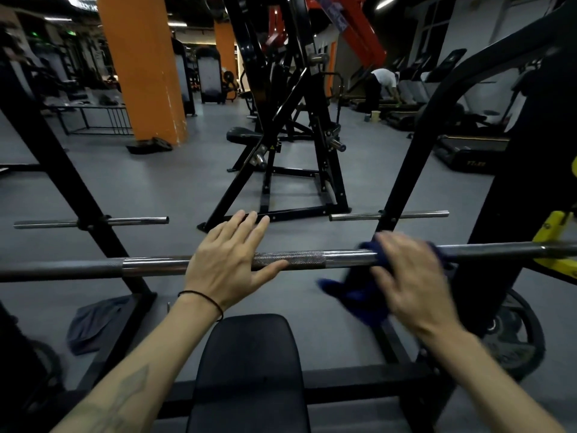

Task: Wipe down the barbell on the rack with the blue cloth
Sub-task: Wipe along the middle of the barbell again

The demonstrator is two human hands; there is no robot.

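Wiping is the step in hand, seen from the head view. The bar (306, 259) lies across the rack (90, 210), under both hands. The left hand (226, 260) rests on it with straight, relaxed fingers and the thumb along the knurled part; it grips nothing. To its right, the right hand (409, 276) is curled over the cloth (356, 295), which is pressed on the bar, with a loose corner hanging below the hand.

To do it well, I think the cloth should wrap around the bar, so the underside is cleaned too, and the left hand should keep the bar from rolling.

The right hand is blurred, so its fingers are hard to make out. Both bar ends are cut off by the frame edges.
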